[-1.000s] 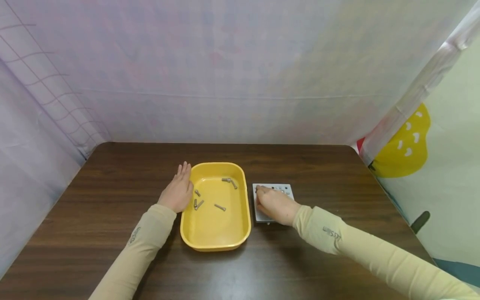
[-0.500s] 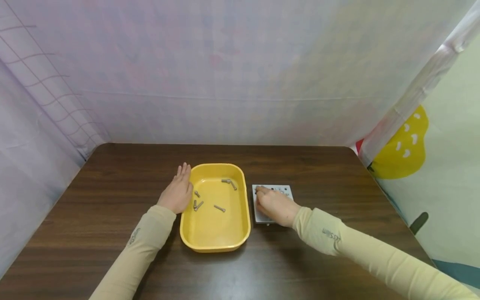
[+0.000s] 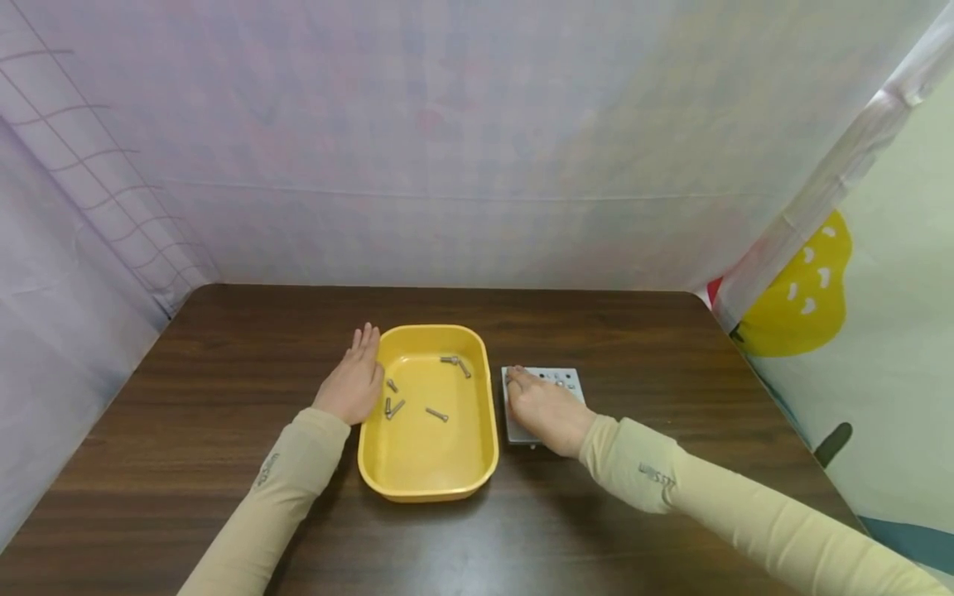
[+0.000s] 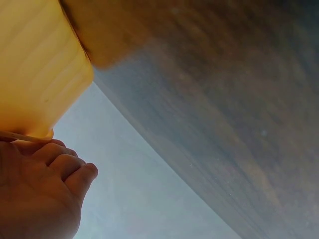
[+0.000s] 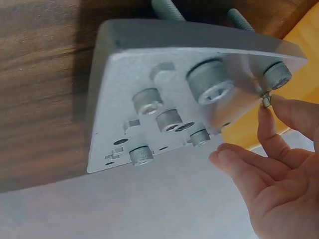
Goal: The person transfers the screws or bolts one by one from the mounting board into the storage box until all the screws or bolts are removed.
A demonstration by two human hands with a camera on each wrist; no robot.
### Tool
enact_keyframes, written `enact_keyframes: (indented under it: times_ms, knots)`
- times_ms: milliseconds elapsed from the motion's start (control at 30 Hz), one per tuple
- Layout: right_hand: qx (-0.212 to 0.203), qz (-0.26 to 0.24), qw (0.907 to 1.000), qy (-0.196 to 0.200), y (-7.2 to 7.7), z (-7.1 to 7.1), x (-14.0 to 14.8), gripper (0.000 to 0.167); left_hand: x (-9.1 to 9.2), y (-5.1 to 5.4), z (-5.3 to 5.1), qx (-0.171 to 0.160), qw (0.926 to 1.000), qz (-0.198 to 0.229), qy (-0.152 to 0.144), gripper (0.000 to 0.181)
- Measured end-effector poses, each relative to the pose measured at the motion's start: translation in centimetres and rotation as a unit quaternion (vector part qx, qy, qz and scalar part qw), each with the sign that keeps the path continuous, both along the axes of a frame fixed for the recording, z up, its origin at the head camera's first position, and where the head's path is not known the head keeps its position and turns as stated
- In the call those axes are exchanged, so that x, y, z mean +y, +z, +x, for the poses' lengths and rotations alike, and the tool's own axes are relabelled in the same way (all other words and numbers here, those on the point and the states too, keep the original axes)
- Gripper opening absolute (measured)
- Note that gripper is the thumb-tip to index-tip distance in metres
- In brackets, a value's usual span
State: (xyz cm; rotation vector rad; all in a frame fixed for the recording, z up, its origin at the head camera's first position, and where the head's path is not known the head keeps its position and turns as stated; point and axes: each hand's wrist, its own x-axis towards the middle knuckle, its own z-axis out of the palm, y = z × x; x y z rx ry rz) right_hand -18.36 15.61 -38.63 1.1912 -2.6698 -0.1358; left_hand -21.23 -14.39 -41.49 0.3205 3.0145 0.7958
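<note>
My left hand (image 3: pixel 350 383) rests against the left rim of a yellow tray (image 3: pixel 425 476), fingers extended along its outer side; the left wrist view shows the same hand (image 4: pixel 47 184) below the rim. Several metal socket head screws (image 3: pixel 437 413) lie loose in the tray. On the right, my right hand (image 3: pixel 550 411) is over a silver metal plate (image 3: pixel 562 373). In the right wrist view, thumb and forefinger of that hand (image 5: pixel 284 179) pinch a small screw (image 5: pixel 266 100) at the plate's face. Several socket head screws (image 5: pixel 209 82) of differing sizes stand in the plate.
The tray and plate stand side by side, slightly apart, on a dark wooden table (image 3: pixel 186 463). Pale curtains (image 3: pixel 447 165) hang behind the table. Some holes in the plate hold no screw, and screw shanks (image 5: pixel 169 10) stick out of its underside.
My right hand's fingers have shifted slightly over the plate's left edge, and the wrist has turned a little. The left hand, tray and loose screws stay where they were.
</note>
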Motion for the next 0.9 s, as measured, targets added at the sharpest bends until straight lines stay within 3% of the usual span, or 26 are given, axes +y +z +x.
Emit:
enact_keyframes:
  times_ms: [100,367,667,900]
  knots:
    - [-0.008,-0.005,0.9999,-0.007,0.1,0.0,-0.1,0.010,0.0,0.0,0.0,0.001,1.0000,0.001,-0.001,0.057]
    - [-0.081,-0.063,0.9939,-0.041,0.3,-0.1,0.0,0.008,0.0,0.0,0.0,-0.003,1.0000,0.001,-0.001,0.057]
    - [-0.080,-0.073,0.9935,-0.034,0.7,-0.2,0.1,0.007,-0.1,-0.1,0.0,0.000,1.0000,-0.001,-0.001,0.057]
    - [-0.113,-0.088,0.9885,-0.048,2.0,-0.5,0.2,0.010,0.0,0.0,0.0,0.001,1.0000,0.001,-0.002,0.057]
